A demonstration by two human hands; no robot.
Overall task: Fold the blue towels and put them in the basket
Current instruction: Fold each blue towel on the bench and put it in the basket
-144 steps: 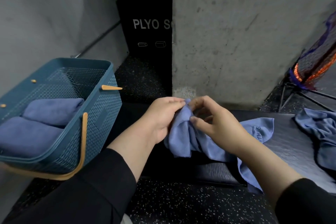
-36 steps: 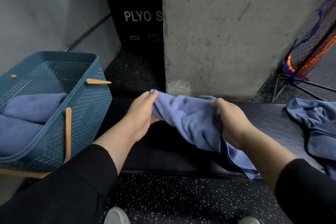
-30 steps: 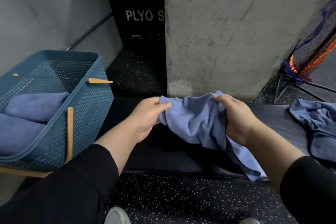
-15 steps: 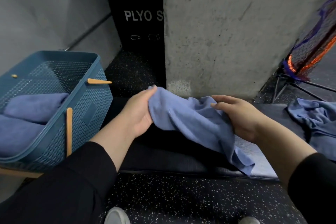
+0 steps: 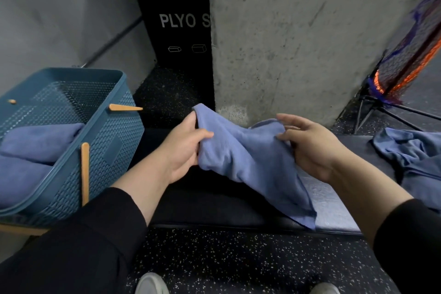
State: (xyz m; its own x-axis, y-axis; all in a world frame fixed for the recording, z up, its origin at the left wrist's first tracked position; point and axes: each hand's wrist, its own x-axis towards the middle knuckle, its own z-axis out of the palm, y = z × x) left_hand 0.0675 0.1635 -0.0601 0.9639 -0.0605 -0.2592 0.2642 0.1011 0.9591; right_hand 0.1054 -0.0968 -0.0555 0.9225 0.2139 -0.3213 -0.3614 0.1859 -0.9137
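While the speckled floor [image 5: 214,260] and the toes of your shoes [image 5: 151,284] sit nearest the camera, the work is just beyond them, over the dark padded desk [image 5: 202,205]. Your left hand [image 5: 183,148] pinches one upper edge of the blue towel [image 5: 250,164], thumb on top and fingers curled behind, and your right hand [image 5: 307,145] grips the other bunched edge with thumb and fingertips. The cloth sags between them, its lower corner trailing onto the desk's near edge. You look to be in the spreading step, finding the corners before any fold is made. Next you need to draw the two hands apart until the top edge is taut, then lay the cloth flat on the desk. To your left stands the teal basket [image 5: 112,150], two folded towels [image 5: 40,141] already inside. On the desk to the right another crumpled towel [image 5: 412,150] waits. Behind rise the concrete pillar [image 5: 298,31] and a black plyo box [image 5: 176,21].
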